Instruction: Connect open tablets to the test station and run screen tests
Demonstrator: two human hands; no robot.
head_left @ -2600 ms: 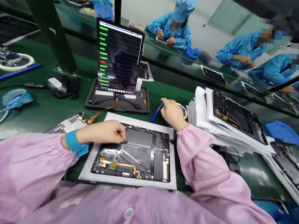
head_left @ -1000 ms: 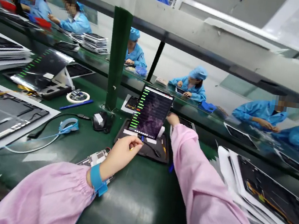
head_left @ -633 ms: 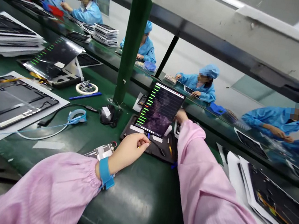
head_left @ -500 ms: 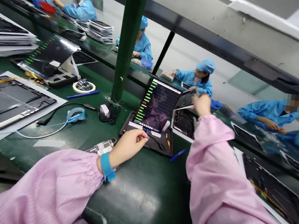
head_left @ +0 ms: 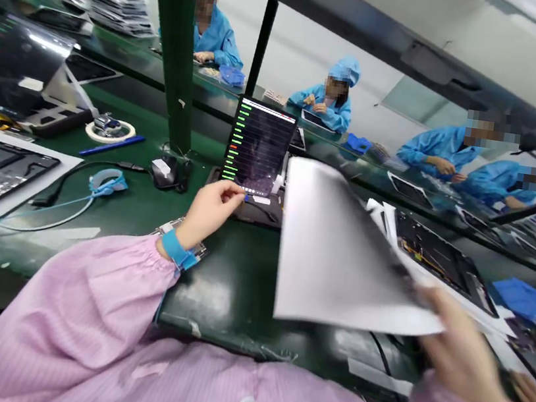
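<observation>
Item one – your right hand (head_left: 461,351): fingers clenched on the edge of a large white sheet (head_left: 350,252), which is lifted and tilted above the green bench mat (head_left: 219,294). Item two – your left hand (head_left: 211,213): fingers loosely curled, just beside a black tray (head_left: 265,217) holding an upright tablet (head_left: 258,146); any pinched item cannot be made out. Also present: blue wrist strap (head_left: 178,250) on your left wrist, tablet panel (head_left: 440,252) on stacked paper, right of the sheet.
</observation>
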